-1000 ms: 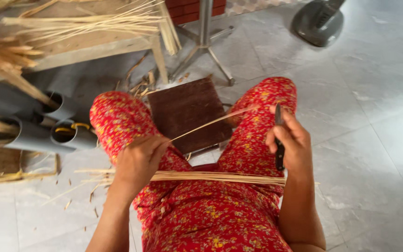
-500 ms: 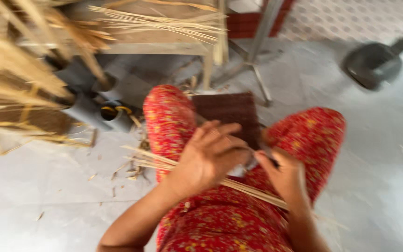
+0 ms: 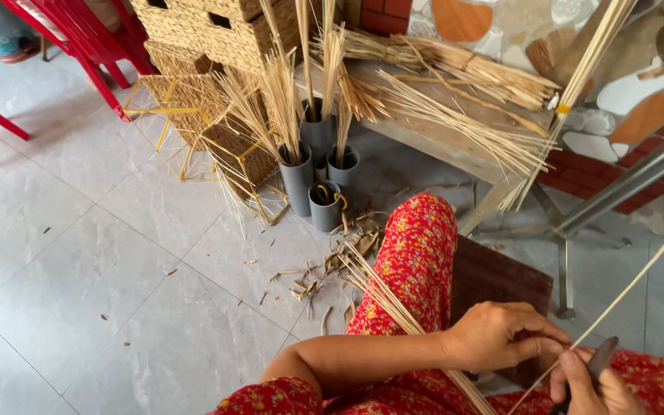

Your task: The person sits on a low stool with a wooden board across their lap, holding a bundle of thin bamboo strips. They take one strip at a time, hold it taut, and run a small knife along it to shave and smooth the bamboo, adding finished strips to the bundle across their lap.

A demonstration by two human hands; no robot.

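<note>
- Head view: we look down on our lap in red flowered cloth trousers (image 3: 416,261), seated over a pale grey tiled floor (image 3: 117,253).
- Left hand (image 3: 501,334) is curled, its fingertips pinched shut on a long thin pale bamboo sliver (image 3: 616,300) that runs up and away to the far right edge of the frame.
- Right hand (image 3: 597,384), at the near right edge, is wrapped around the dark handle of a small knife (image 3: 601,357); the blade itself is hidden, so we cannot tell exactly where its edge meets the sliver. The two hands are touching or very nearly so.
- A bundle of straight pale bamboo strips (image 3: 393,307) lies across the left thigh, running under the left forearm toward the near edge.
- A dark brown flat board (image 3: 501,280) sits between the knees, just beyond the hands.
- Far left of the knee: three upright grey plastic tubes (image 3: 313,173) holding strips, with trimmings scattered on the floor before them. Beyond them a low wooden bench (image 3: 439,131) carries more strips; woven rattan baskets (image 3: 209,31) and a red metal chair frame (image 3: 94,46) stand at the far left.
- Judgement on technique: we should keep the left pinch close to the knife so the sliver cannot flex, hold the sliver taut and in line with its long free end, and keep the edge angled away from the left fingertips.
- Judgement on risk: the free end is long and could whip or snag on the metal stand leg (image 3: 632,180) at the right.
</note>
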